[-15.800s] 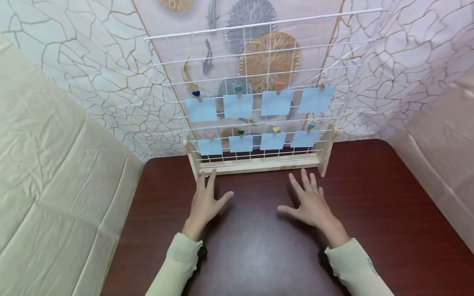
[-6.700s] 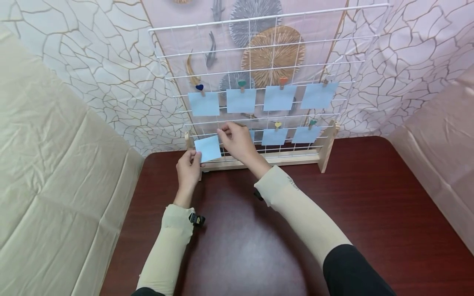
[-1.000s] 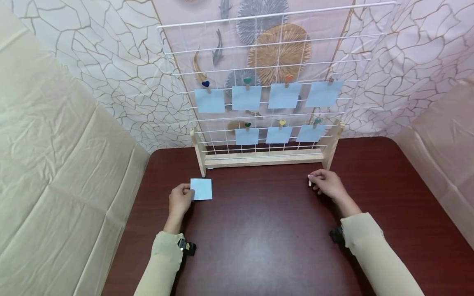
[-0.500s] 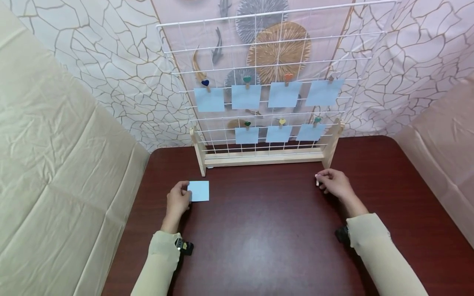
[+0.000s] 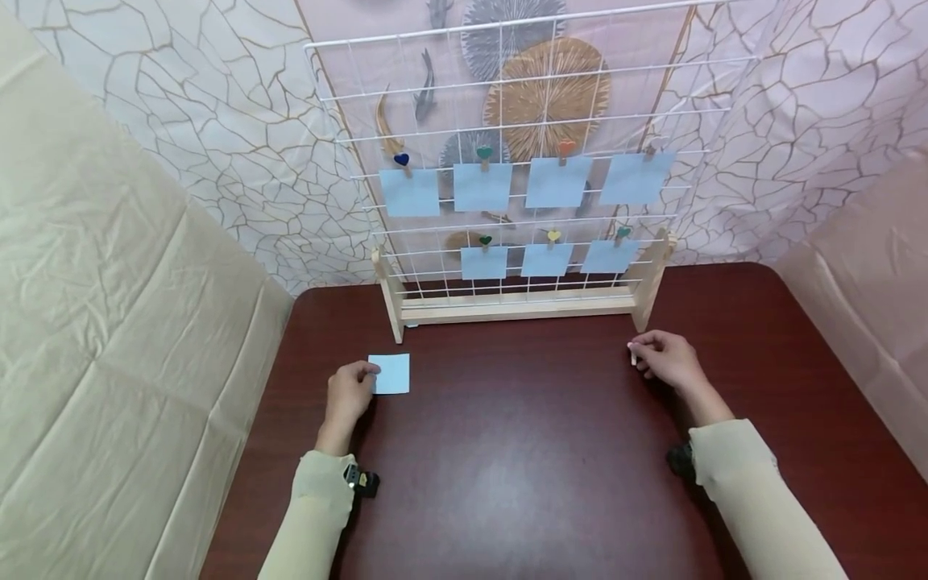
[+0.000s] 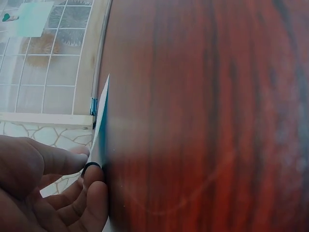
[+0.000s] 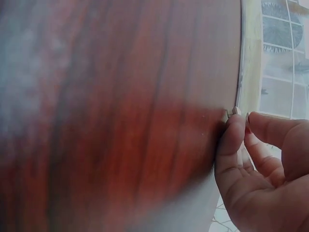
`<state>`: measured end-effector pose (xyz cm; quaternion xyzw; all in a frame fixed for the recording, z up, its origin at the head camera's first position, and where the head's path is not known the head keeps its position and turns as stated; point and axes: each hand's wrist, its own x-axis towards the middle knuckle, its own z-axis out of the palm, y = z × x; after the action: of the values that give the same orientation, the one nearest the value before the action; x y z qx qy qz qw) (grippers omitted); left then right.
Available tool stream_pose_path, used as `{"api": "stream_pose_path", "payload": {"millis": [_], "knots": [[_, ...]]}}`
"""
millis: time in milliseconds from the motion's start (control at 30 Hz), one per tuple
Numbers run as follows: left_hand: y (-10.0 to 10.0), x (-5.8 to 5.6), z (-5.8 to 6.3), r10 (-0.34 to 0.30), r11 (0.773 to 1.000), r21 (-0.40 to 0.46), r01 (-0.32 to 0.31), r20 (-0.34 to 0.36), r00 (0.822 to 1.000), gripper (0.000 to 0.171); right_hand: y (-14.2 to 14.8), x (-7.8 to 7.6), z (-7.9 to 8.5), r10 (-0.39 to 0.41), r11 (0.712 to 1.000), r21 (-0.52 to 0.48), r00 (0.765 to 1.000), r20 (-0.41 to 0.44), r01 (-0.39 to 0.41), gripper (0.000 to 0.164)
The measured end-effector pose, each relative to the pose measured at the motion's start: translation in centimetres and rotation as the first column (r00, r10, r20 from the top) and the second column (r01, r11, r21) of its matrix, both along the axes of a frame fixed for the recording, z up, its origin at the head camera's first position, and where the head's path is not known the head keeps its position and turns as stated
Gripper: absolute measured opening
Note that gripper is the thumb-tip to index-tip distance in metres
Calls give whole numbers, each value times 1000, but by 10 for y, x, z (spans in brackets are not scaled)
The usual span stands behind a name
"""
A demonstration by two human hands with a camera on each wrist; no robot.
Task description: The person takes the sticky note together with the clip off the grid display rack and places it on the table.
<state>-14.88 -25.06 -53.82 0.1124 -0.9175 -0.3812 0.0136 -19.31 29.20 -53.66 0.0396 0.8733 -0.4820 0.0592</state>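
My left hand [image 5: 350, 392] pinches the left edge of a small light-blue paper card [image 5: 395, 374], low over the table left of centre. In the left wrist view the card [image 6: 100, 123] is seen almost edge-on beside the thumb and fingers. On the right, my right hand [image 5: 669, 358] holds a tiny clothespin [image 5: 634, 357] with a pink top, just in front of the rack's right foot. The fingers mostly hide this clothespin in the right wrist view. Behind both hands stands a white wire grid rack [image 5: 507, 129] carrying blue cards under heart-topped clothespins.
The rack's wooden base [image 5: 518, 308] spans the back of the dark red-brown table [image 5: 500, 451]. Four-sided blue cards hang in an upper row [image 5: 482, 188] and a lower row [image 5: 484, 263]. Beige cloth walls [image 5: 145, 322] flank the table. Patterned cloth hangs behind.
Earlier the card and pink clothespin came off the lower left of the grid. Over the last second the right hand has moved slightly right with the clothespin; the left hand has shifted slightly left.
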Motion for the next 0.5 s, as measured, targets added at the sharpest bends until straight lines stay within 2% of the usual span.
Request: {"api": "stream_pose_path", "payload": {"millis": [300,500], "knots": [[0,-3,2,-4,1000,-4,4,42,999,27,2,-3,1,9,999,37,999,32,-10,33],[-3,-1,1,16,1000,7,-16,62,998,26,0,-6,0,28,999,30,999,47,-29,34]]}}
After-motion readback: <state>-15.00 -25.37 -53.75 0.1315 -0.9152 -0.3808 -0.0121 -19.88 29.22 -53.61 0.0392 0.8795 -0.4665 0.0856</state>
